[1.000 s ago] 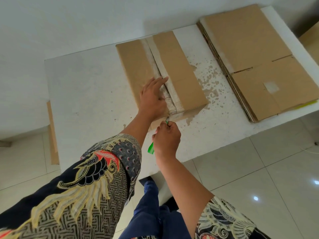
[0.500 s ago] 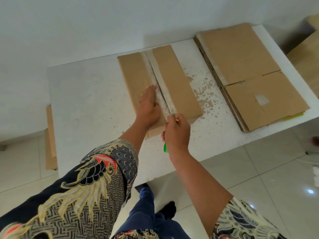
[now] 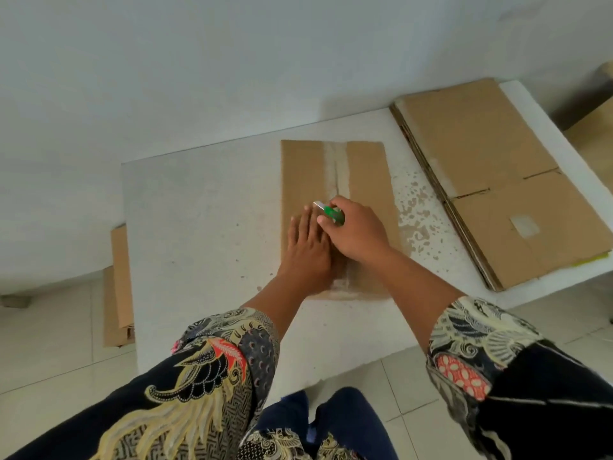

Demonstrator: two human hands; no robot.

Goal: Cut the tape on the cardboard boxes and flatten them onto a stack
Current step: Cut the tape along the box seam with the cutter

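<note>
A brown cardboard box [image 3: 366,174] lies on the white table [image 3: 199,207], with a strip of clear tape [image 3: 335,161] running down its middle seam. My left hand [image 3: 306,250] presses flat on the box's left flap, fingers straight. My right hand [image 3: 356,232] grips a green utility knife [image 3: 330,214] over the seam, about halfway along the box, its metal tip pointing up and left. To the right lies a stack of flattened boxes [image 3: 497,174].
More flattened cardboard [image 3: 117,287] leans on the floor at the table's left side. Another box [image 3: 593,127] shows at the far right edge. A wall runs behind the table. Tiled floor lies in front of it.
My right hand has moved the knife from the box's near edge up along the seam to about its middle. My left hand stays pressed on the left flap. The camera has shifted.
</note>
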